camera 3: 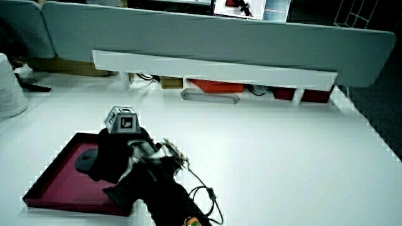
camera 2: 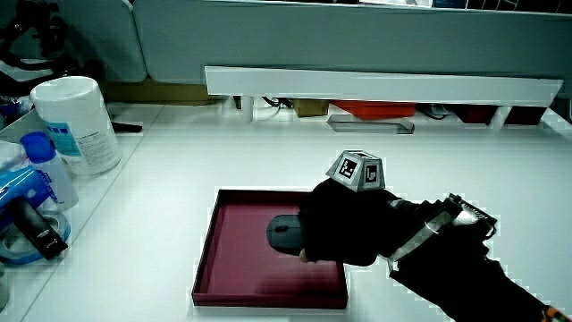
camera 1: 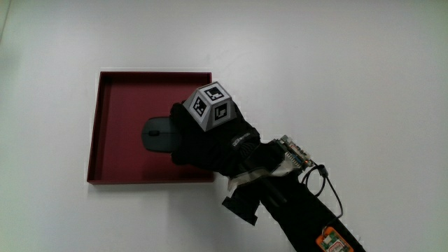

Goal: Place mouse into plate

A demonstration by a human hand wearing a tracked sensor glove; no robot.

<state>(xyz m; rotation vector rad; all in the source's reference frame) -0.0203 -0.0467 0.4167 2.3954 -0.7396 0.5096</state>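
Observation:
A dark grey mouse [camera 1: 158, 134] lies inside the dark red square plate [camera 1: 95, 126], about at its middle. The gloved hand [camera 1: 210, 140] reaches in over the plate's edge nearest the forearm and covers one end of the mouse, its fingers curled around it. The patterned cube [camera 1: 212, 105] sits on the hand's back. In both side views the mouse [camera 2: 284, 234] [camera 3: 85, 160] sticks out from under the hand [camera 2: 344, 234] [camera 3: 116, 157] and sits low on the plate's floor [camera 2: 237, 268] [camera 3: 56, 182].
A white wipes canister [camera 2: 76, 125] and a blue-capped bottle [camera 2: 43, 170] stand at the table's edge, away from the plate. A low white partition [camera 2: 375, 85] runs along the table. A thin cable [camera 1: 327, 183] loops off the forearm.

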